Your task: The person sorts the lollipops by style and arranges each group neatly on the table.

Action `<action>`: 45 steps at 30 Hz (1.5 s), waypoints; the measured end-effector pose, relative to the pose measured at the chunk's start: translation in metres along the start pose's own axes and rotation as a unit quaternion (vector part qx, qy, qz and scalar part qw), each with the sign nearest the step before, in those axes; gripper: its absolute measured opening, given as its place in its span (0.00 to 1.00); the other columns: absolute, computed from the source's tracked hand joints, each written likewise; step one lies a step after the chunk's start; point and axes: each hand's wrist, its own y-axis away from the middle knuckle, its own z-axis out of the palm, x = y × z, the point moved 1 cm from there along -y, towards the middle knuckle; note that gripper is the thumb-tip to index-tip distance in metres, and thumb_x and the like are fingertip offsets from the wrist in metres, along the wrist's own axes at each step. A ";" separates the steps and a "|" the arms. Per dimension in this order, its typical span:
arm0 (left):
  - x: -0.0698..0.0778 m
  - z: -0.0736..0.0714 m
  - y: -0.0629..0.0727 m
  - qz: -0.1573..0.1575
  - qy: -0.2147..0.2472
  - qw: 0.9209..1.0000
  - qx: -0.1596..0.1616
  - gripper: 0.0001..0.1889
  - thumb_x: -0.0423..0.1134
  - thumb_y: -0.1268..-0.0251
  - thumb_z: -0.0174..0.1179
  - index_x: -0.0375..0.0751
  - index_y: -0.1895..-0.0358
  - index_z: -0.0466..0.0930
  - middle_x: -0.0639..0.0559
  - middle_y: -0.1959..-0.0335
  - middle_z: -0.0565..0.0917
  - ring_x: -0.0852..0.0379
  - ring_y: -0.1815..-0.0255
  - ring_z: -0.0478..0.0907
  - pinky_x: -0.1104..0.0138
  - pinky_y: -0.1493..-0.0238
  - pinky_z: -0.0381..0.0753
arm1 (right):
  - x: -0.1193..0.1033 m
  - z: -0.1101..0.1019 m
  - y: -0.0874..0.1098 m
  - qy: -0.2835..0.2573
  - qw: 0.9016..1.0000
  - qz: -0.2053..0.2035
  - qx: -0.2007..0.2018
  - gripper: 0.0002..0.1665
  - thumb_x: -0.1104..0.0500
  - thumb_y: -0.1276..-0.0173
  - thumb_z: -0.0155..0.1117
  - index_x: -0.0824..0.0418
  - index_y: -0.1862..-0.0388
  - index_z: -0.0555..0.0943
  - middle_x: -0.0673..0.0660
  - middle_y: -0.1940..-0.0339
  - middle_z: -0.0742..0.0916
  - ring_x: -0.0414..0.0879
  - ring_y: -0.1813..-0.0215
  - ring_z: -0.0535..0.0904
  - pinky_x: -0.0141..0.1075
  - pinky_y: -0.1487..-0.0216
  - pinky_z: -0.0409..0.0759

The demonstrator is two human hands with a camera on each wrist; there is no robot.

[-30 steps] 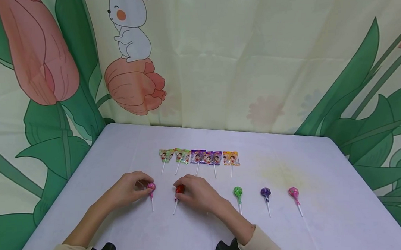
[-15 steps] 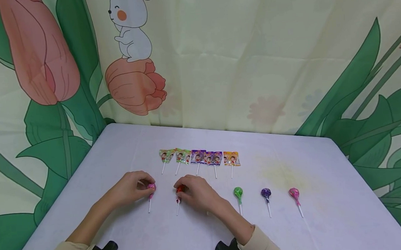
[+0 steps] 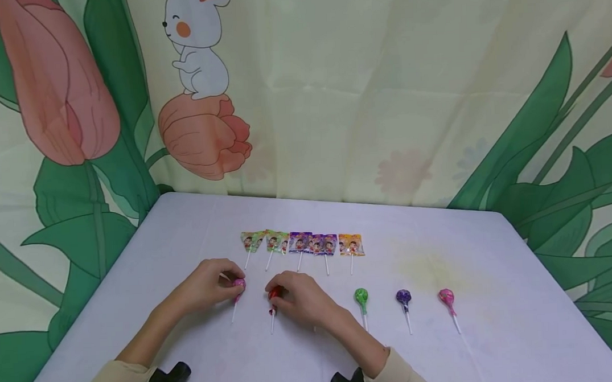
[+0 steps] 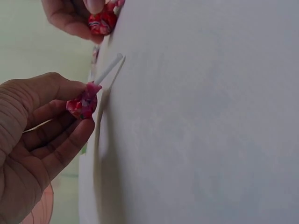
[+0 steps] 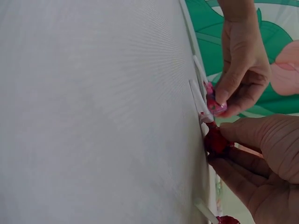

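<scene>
My left hand pinches the ball of a pink-wrapped lollipop between thumb and fingers. Its white stick points down toward the near side, tip close to the cloth in the left wrist view. To the right of it, my right hand pinches a red-wrapped lollipop by the ball; the stick also points nearward. A small gap separates the two candies. Another red lollipop shows at the bottom of the right wrist view; the right hand and forearm mostly hide it from the head view.
Behind the hands lies a row of several flat lollipops in printed bags, among them a purple one and an orange one. Rightward lie green, purple and pink ball lollipops on the white table. A printed curtain hangs behind.
My left hand has shifted a little to the right with the pink lollipop, narrowing the gap to the red one. The right hand stays nearly in place, the red lollipop's stick angle slightly changed.
</scene>
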 end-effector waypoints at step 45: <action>0.010 -0.004 -0.023 -0.063 -0.040 0.996 -0.055 0.07 0.34 0.42 0.75 0.44 0.60 0.90 0.59 0.64 0.88 0.54 0.56 0.79 0.52 0.46 0.81 | 0.003 -0.002 -0.010 -0.054 0.998 -0.013 0.020 0.10 0.63 0.29 0.68 0.59 0.51 0.86 0.50 0.55 0.88 0.37 0.55 0.82 0.31 0.48 0.82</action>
